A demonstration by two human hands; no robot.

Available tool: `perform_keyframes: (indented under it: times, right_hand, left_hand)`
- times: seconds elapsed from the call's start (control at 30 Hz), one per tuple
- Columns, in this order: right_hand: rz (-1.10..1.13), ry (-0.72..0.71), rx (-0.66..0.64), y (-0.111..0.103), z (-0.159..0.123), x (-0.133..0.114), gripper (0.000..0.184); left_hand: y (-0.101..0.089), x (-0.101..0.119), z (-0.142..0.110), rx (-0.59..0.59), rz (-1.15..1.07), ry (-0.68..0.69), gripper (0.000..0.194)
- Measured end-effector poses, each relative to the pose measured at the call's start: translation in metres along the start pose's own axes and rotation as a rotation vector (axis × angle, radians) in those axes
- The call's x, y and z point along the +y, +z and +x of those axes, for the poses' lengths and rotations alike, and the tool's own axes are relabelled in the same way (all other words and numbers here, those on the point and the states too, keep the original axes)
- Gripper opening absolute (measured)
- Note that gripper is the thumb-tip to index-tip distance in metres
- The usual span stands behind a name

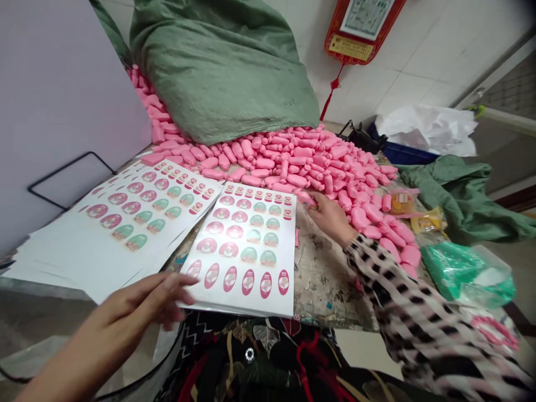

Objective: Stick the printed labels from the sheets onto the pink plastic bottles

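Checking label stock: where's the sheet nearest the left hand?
In the head view, the sticker sheet lies centre-front on the table, its left edge under the left hand's fingers, with pink bars just beyond.

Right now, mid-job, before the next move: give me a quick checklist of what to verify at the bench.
Left hand open, at the near edge of the top label sheet: ok.
Oval labels on that sheet all in place: ok.
Top sheet lying flat: ok.
What the hand in the checkered sleeve is pinching among the pink bars: cannot tell.
Other sheet stack free of pink items: not ok, a pink block sits against its far corner.
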State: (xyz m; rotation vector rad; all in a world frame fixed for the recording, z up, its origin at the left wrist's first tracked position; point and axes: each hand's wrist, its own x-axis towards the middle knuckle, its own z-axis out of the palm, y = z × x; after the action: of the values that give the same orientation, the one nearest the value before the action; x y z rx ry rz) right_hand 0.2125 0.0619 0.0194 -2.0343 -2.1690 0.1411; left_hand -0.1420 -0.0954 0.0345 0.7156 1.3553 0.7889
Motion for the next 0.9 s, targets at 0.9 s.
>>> perform_keyframes:
  times: [0.9]
  right_hand:
    - [0.589,-0.394,-0.131,0.013,-0.144,-0.057,0.045]
  left_hand:
    - [0.124,-0.017,0.032,-0.115,-0.337,-0.030,0.040]
